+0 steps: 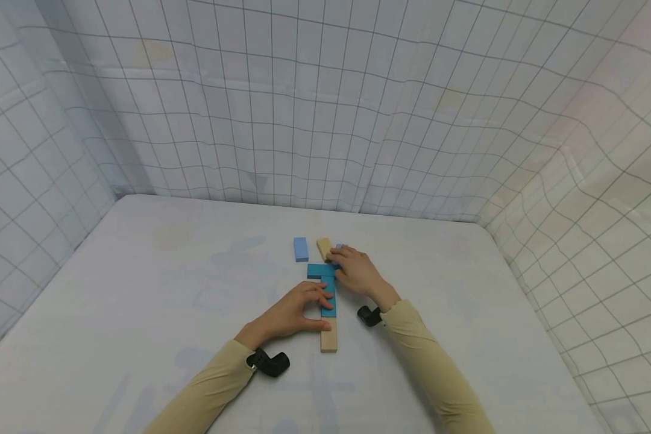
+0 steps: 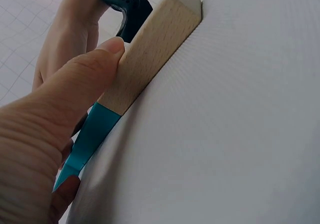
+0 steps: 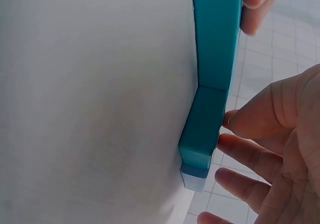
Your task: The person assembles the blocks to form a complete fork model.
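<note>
Teal blocks and a plain wooden block (image 1: 328,339) lie on the white tabletop in a T shape. A teal crosspiece (image 1: 316,271) tops the teal stem (image 1: 329,310), and the wooden block touches the stem's near end. My left hand (image 1: 290,310) reaches over from the left, its thumb (image 2: 95,64) resting on the wooden block and its fingers spread over the teal stem. At the crosspiece's right end is my right hand (image 1: 360,274). Its fingers (image 3: 250,156) are loosely bent beside the teal block (image 3: 202,126), with none wrapped round it.
Beyond the crosspiece lie a light blue block (image 1: 301,249), a tan block (image 1: 323,246) and another blue block (image 1: 340,246), partly hidden by the right hand. A white grid-patterned curtain (image 1: 304,120) hangs behind and along both sides of the table.
</note>
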A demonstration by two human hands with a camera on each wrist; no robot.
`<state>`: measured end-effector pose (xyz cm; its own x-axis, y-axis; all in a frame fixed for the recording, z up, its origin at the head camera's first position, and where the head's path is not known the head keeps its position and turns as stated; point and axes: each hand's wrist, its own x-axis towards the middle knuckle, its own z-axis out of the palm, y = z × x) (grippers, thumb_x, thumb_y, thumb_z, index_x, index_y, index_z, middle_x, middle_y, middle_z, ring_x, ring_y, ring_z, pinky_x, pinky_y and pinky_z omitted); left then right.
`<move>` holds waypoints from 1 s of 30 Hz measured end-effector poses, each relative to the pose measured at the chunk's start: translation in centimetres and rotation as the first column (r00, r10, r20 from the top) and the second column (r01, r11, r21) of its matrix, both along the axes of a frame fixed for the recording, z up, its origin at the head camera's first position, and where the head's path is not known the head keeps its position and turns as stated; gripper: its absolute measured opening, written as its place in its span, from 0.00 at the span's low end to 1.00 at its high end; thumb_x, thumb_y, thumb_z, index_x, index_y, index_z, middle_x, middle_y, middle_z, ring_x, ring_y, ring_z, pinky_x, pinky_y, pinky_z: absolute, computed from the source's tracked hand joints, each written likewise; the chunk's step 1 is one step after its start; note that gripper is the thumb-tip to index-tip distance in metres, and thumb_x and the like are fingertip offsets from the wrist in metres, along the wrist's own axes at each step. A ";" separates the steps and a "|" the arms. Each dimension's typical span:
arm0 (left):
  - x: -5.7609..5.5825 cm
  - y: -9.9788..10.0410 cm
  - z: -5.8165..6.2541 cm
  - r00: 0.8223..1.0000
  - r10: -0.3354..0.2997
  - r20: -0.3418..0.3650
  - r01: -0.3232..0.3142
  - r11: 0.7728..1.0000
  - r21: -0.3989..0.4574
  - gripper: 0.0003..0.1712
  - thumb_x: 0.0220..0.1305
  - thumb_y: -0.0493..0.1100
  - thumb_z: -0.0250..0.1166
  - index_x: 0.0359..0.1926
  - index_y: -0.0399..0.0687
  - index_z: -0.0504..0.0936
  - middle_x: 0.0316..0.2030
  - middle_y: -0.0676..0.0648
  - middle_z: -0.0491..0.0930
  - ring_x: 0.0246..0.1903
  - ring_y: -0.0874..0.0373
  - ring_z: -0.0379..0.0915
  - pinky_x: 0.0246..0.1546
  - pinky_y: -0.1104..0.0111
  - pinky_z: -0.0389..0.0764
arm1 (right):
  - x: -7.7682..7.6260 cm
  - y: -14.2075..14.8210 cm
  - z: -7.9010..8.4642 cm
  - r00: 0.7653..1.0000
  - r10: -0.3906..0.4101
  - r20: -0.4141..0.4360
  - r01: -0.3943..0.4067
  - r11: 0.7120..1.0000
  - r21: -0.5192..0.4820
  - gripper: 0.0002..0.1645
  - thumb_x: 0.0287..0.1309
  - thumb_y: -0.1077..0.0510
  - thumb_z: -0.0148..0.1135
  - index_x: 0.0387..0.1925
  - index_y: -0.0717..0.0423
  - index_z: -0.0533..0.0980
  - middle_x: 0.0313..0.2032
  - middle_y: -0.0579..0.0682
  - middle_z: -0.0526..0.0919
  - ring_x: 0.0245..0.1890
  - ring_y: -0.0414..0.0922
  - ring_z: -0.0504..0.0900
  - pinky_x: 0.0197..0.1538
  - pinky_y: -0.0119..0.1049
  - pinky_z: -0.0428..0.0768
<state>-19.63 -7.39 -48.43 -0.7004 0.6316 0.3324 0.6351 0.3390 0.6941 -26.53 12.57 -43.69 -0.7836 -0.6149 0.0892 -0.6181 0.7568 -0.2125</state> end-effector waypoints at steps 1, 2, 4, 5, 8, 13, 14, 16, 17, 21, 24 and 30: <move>0.0 0.0 0.0 1.000 0.000 0.000 0.000 1.000 0.001 0.17 0.53 0.53 0.72 0.40 0.52 0.82 0.55 0.50 0.75 0.64 0.52 0.59 0.64 0.57 0.58 | 0.1 0.0 0.0 1.000 0.001 -0.003 -0.001 1.000 -0.001 0.24 0.64 0.63 0.53 0.61 0.58 0.72 0.62 0.55 0.70 0.65 0.56 0.63 0.60 0.55 0.65; 0.0 0.0 0.0 1.000 0.000 0.001 0.000 1.000 0.001 0.17 0.53 0.53 0.72 0.40 0.52 0.82 0.55 0.50 0.75 0.64 0.52 0.59 0.64 0.57 0.58 | 0.2 0.0 0.1 1.000 0.003 -0.006 -0.003 1.000 -0.003 0.24 0.64 0.63 0.53 0.61 0.58 0.72 0.62 0.55 0.70 0.64 0.56 0.63 0.61 0.55 0.65; 0.0 0.0 0.0 1.000 0.000 0.003 0.000 1.000 0.002 0.17 0.53 0.53 0.72 0.40 0.52 0.82 0.55 0.50 0.75 0.64 0.52 0.59 0.64 0.57 0.58 | 0.3 0.0 0.1 1.000 0.004 -0.008 -0.004 1.000 -0.006 0.23 0.64 0.63 0.53 0.61 0.58 0.72 0.61 0.56 0.71 0.64 0.57 0.63 0.60 0.55 0.65; 0.0 0.0 0.0 1.000 0.001 0.004 -0.001 1.000 0.002 0.17 0.53 0.53 0.72 0.40 0.52 0.82 0.55 0.50 0.75 0.64 0.52 0.59 0.64 0.57 0.58 | 0.4 -0.1 0.1 1.000 0.004 -0.007 -0.004 1.000 -0.008 0.23 0.64 0.63 0.53 0.61 0.58 0.72 0.61 0.56 0.71 0.64 0.56 0.63 0.60 0.55 0.65; 0.1 0.0 0.1 1.000 0.001 0.005 -0.001 1.000 0.003 0.16 0.53 0.53 0.72 0.40 0.52 0.82 0.55 0.50 0.75 0.64 0.52 0.58 0.64 0.57 0.58 | 0.6 -0.1 0.1 1.000 0.005 -0.002 -0.005 1.000 -0.007 0.24 0.63 0.62 0.53 0.61 0.59 0.72 0.61 0.57 0.71 0.64 0.56 0.64 0.60 0.55 0.65; 0.1 0.0 0.2 1.000 0.001 0.005 -0.001 1.000 0.000 0.16 0.53 0.53 0.72 0.40 0.52 0.82 0.56 0.50 0.75 0.64 0.52 0.58 0.64 0.57 0.58 | 0.8 -0.2 0.1 1.000 0.007 -0.002 -0.007 1.000 0.007 0.25 0.63 0.62 0.54 0.62 0.59 0.71 0.61 0.57 0.70 0.63 0.55 0.65 0.60 0.55 0.65; 0.1 0.0 0.2 1.000 0.002 0.004 -0.002 1.000 -0.002 0.16 0.53 0.53 0.72 0.40 0.53 0.82 0.56 0.50 0.75 0.64 0.52 0.58 0.64 0.57 0.58 | 0.8 -0.2 0.1 1.000 0.007 -0.003 -0.007 1.000 0.010 0.25 0.63 0.61 0.54 0.62 0.59 0.71 0.61 0.57 0.70 0.63 0.55 0.64 0.60 0.55 0.65; 0.1 0.0 0.2 1.000 0.005 0.003 -0.005 1.000 -0.005 0.17 0.53 0.54 0.72 0.40 0.53 0.82 0.56 0.50 0.74 0.64 0.52 0.59 0.64 0.57 0.58 | 0.9 -0.2 0.1 1.000 0.008 -0.008 -0.008 1.000 0.015 0.25 0.63 0.61 0.54 0.62 0.59 0.71 0.60 0.57 0.70 0.63 0.55 0.65 0.60 0.54 0.65; 0.1 0.0 0.2 1.000 0.006 0.003 -0.006 1.000 -0.006 0.17 0.53 0.54 0.72 0.40 0.53 0.82 0.56 0.50 0.74 0.64 0.52 0.59 0.64 0.57 0.58 | 0.9 -0.2 0.0 1.000 0.007 -0.008 -0.007 1.000 0.016 0.25 0.63 0.61 0.54 0.62 0.59 0.70 0.60 0.57 0.70 0.63 0.55 0.65 0.60 0.54 0.65; 0.0 0.0 0.0 1.000 0.012 0.000 -0.012 1.000 -0.010 0.17 0.53 0.55 0.72 0.40 0.54 0.82 0.55 0.51 0.74 0.63 0.54 0.60 0.64 0.58 0.59 | 1.1 -0.3 -0.1 1.000 0.005 -0.018 -0.004 1.000 0.011 0.26 0.62 0.61 0.54 0.62 0.60 0.71 0.59 0.57 0.71 0.61 0.54 0.67 0.60 0.54 0.65; 0.0 0.0 0.0 1.000 0.014 -0.007 -0.014 1.000 -0.010 0.17 0.53 0.56 0.72 0.40 0.54 0.82 0.55 0.52 0.74 0.62 0.55 0.61 0.63 0.58 0.59 | 1.1 -0.3 -0.2 1.000 0.005 -0.029 -0.004 1.000 0.019 0.26 0.62 0.61 0.54 0.62 0.60 0.71 0.59 0.56 0.71 0.60 0.53 0.68 0.59 0.54 0.66; 0.0 0.0 -0.1 1.000 0.015 -0.012 -0.015 1.000 -0.008 0.17 0.53 0.56 0.72 0.40 0.55 0.82 0.55 0.52 0.74 0.62 0.55 0.61 0.63 0.58 0.59 | 1.2 -0.3 -0.3 0.999 0.006 -0.036 -0.005 1.000 0.027 0.26 0.62 0.61 0.55 0.62 0.59 0.70 0.57 0.56 0.72 0.59 0.52 0.69 0.59 0.54 0.66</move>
